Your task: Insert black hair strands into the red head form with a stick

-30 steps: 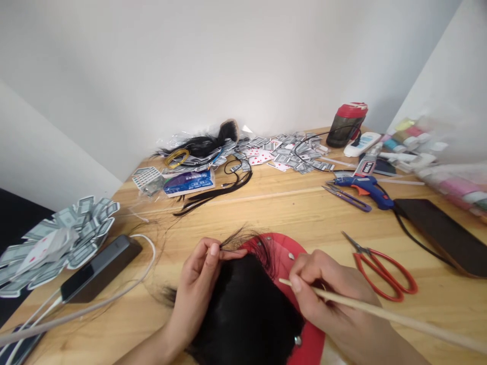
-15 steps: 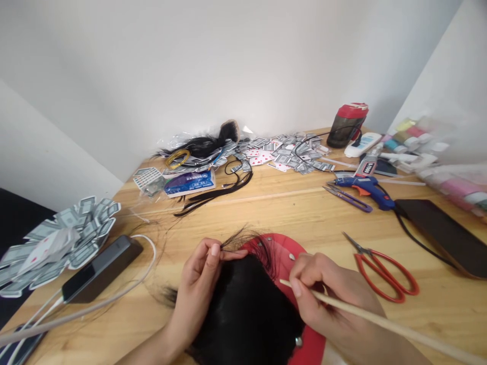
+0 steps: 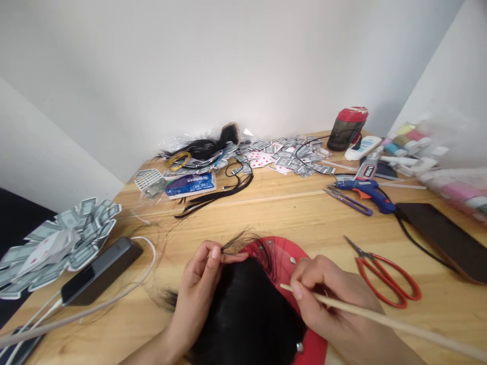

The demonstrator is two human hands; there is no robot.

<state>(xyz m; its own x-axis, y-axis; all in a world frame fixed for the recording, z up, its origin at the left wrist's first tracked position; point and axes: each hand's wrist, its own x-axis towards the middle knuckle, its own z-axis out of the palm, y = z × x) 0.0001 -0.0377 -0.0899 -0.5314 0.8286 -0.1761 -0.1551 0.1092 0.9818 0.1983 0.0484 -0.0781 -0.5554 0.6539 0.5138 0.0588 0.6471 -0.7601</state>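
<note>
- The left hand (image 3: pixel 201 281) is over the near part of the wooden surface (image 3: pixel 274 213), its thumb and forefinger pinched together on a thin strand of hair (image 3: pixel 268 256).
- The right hand (image 3: pixel 329 291), beside it, has thumb and fingers clamped round a pale stick (image 3: pixel 365 313); the stick's tip points toward the loose hairs.
- A smooth black hairpiece (image 3: pixel 247 314) lies toward the surface's near edge, between the hands, partly covering a red base (image 3: pixel 287 248) with shiny studs.
- Red-handled scissors (image 3: pixel 393 282) lie open just beyond the right hand.
- Toward the far right corner are a blue glue gun (image 3: pixel 375 195) and a red-lidded container (image 3: pixel 348 128).
- Cut cards (image 3: pixel 281 154) are scattered along the far edge; a blue packet (image 3: pixel 190 186) lies toward the far left corner.
- By the left edge stands a dark device (image 3: pixel 104 271).
</note>
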